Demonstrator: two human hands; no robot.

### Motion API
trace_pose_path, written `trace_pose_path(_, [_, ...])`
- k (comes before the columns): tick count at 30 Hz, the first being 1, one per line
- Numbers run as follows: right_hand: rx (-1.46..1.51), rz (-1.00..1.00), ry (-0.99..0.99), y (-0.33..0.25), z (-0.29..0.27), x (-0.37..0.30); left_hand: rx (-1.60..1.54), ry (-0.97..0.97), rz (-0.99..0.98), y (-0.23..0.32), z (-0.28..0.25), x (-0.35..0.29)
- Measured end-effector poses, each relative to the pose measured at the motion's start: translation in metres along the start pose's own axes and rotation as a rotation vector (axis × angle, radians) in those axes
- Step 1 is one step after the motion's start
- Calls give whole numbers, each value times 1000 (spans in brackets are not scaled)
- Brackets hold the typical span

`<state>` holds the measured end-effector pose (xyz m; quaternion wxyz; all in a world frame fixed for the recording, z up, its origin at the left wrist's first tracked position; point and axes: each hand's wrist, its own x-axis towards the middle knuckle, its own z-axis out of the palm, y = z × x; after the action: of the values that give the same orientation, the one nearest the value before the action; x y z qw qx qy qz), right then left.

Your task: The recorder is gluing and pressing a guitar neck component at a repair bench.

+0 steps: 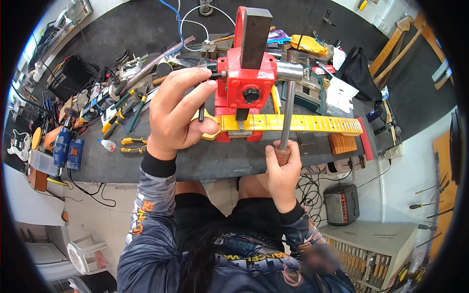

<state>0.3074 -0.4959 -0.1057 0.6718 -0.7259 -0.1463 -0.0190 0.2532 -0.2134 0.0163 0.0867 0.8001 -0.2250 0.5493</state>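
A yellow guitar neck (312, 123) with metal frets lies along the dark workbench (215, 158), running under a red press (246, 80) with a dark upright bar. My left hand (176, 113) is raised at the press's left side, its thumb and fingers pinching a small dark knob on a thin rod there. My right hand (283, 166) is closed around the brown grip of the press's long metal lever (288, 110), which hangs down in front of the neck. The neck's head end is partly hidden behind my left hand.
Pliers, cutters, a glue bottle and a blue power tool (63, 146) crowd the bench's left side. Yellow cloth, paper and a black bag (356, 68) lie at the back right. A small amplifier (342, 202) and a drawer cabinet (371, 244) stand at lower right.
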Motion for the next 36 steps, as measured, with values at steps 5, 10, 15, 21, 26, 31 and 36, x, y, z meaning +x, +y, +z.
trace_pose_path(5, [7, 52, -7, -1, -3, -1, 11, -5, -5, 1, -1, 1])
trace_pose_path(10, [29, 43, -3, 2, -3, -1, 7, 5, 9, 2, 3, -3])
trace_pose_path(15, [42, 41, 2, 2, -2, -3, -26, 123, -44, 8, 15, -16])
trace_pose_path(21, [54, 43, 10, 4, -4, -3, 52, 137, 7, 4, 16, -13])
trace_pose_path(26, [25, 31, 23, 3, -2, -3, 49, 153, -43, 8, 14, 2])
trace_pose_path(31, [13, 40, 1, 1, -1, -3, 43, 182, -51, 8, 15, 4])
trace_pose_path(36, [20, 41, -4, 1, -1, -3, -100, 235, -233, 7, 17, 18])
